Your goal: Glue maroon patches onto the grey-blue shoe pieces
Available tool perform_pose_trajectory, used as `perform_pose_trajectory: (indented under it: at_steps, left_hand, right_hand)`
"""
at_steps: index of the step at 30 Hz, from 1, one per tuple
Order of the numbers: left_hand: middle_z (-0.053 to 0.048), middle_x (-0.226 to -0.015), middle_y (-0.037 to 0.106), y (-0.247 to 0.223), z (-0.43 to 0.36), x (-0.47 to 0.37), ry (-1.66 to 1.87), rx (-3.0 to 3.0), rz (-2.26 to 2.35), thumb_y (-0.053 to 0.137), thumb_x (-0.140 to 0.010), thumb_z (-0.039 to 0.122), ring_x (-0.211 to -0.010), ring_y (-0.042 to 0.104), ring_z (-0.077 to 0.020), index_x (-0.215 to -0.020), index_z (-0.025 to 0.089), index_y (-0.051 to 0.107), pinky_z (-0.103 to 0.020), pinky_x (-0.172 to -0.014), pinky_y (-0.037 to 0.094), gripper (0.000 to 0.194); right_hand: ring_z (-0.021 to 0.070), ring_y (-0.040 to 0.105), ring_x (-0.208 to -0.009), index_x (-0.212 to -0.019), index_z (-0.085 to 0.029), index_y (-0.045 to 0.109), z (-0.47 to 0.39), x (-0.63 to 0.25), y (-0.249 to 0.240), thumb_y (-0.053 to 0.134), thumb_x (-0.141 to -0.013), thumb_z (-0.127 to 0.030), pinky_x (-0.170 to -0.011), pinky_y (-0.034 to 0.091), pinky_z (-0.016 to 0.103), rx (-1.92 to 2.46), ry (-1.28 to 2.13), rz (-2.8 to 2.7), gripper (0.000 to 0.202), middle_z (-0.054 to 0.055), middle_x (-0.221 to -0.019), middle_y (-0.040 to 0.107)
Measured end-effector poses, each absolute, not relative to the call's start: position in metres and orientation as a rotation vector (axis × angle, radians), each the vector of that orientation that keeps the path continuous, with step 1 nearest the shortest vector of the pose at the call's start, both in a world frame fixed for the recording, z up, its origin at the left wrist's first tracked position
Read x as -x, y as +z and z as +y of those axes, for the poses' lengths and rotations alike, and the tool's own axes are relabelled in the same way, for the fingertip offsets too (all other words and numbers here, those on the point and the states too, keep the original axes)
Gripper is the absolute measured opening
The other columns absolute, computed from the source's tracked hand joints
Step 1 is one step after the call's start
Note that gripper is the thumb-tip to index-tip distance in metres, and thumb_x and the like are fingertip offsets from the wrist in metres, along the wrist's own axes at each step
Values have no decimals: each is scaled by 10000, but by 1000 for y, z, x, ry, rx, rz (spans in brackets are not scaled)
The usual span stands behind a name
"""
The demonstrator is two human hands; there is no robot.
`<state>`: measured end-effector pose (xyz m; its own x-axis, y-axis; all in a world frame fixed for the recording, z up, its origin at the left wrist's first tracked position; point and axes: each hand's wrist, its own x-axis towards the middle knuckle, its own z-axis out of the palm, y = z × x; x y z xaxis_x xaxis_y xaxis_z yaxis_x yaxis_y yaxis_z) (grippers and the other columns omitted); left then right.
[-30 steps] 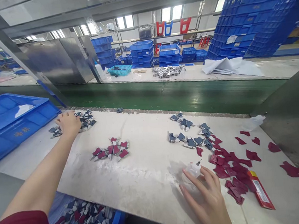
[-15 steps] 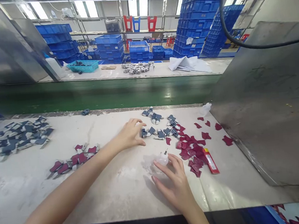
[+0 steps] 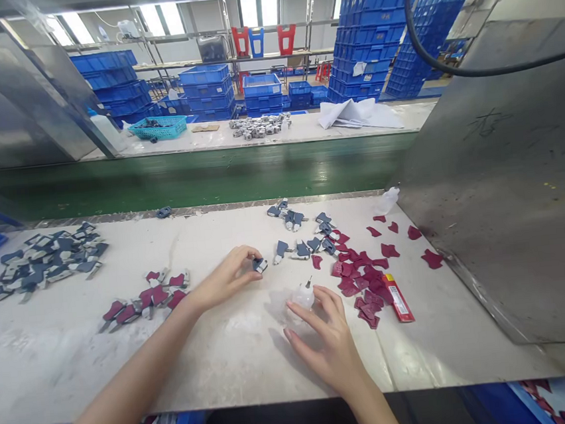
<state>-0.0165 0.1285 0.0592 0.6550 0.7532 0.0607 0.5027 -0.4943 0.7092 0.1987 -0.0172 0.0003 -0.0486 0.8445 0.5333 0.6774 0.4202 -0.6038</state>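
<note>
A: What's the left hand (image 3: 226,277) up to?
B: Pinching a small dark-blue-and-grey part (image 3: 260,265), grip nearly closed, over the scuffed pale bench (image 3: 228,370). Pickup step, I reckon; calls for steady fingers.
A: And the right hand (image 3: 336,350)?
B: Half-curled around a clear plastic needle-tipped bottle (image 3: 303,296), can't tell how firmly.
A: Room?
B: Stacked blue plastic crates (image 3: 207,92) out back.

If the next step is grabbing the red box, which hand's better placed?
Right, probably. The right hand is nearer the red box, though its fingers are at the bottle. The left hand is farther off, pinching a blue-grey part.
</note>
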Motion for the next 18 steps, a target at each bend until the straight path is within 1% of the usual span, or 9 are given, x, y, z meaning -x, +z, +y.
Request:
perform_pose_trajectory:
  at_steps: [5,9,11,13,16,18]
  left_hand:
    - [-31,-979,544,51,81,18,638,-1904,975,491,-958,357,-848,516,-184,-1057,231,506,-311,-794,430,161]
    - [-23,-954,551,47,52,11,741,-1721,1019,517,-959,371,-873,540,-184,-1007,235,526,-294,-771,427,144]
    - [-33,-959,576,45,43,7,771,-1640,1028,535,-952,402,-875,555,-189,-1013,232,553,-300,-776,426,181]
    - [-31,-906,582,42,37,5,814,-1532,1001,562,-928,472,-820,550,-185,-993,225,576,-302,-751,419,256]
    - [-2,-761,525,39,30,0,907,-1263,916,612,-841,615,-696,484,-157,-945,217,579,-284,-666,384,412]
    - [13,-704,480,39,25,-4,933,-1072,843,635,-794,659,-651,436,-143,-931,216,575,-278,-640,364,467]
  right_hand:
    - [313,405,-1236,-1271,-325,618,-17,-199,-2,653,-870,-230,-909,515,506,1308,236,-1790,414,114,-1279,451]
    - [309,413,-1222,-1261,-318,629,-18,-199,-1,659,-870,-236,-909,506,501,1312,218,-1780,400,113,-1263,455]
    - [306,421,-1211,-1257,-316,631,-18,-199,0,661,-870,-234,-906,505,495,1310,213,-1781,397,112,-1251,463]
    - [304,425,-1205,-1255,-313,632,-18,-199,1,661,-869,-236,-899,508,489,1307,208,-1784,394,113,-1248,469]
    - [306,429,-1204,-1247,-311,638,-18,-199,2,661,-868,-242,-892,512,488,1307,200,-1785,385,116,-1255,470]
    - [304,436,-1200,-1236,-308,646,-18,-199,2,662,-868,-244,-885,517,485,1312,198,-1779,374,116,-1252,478]
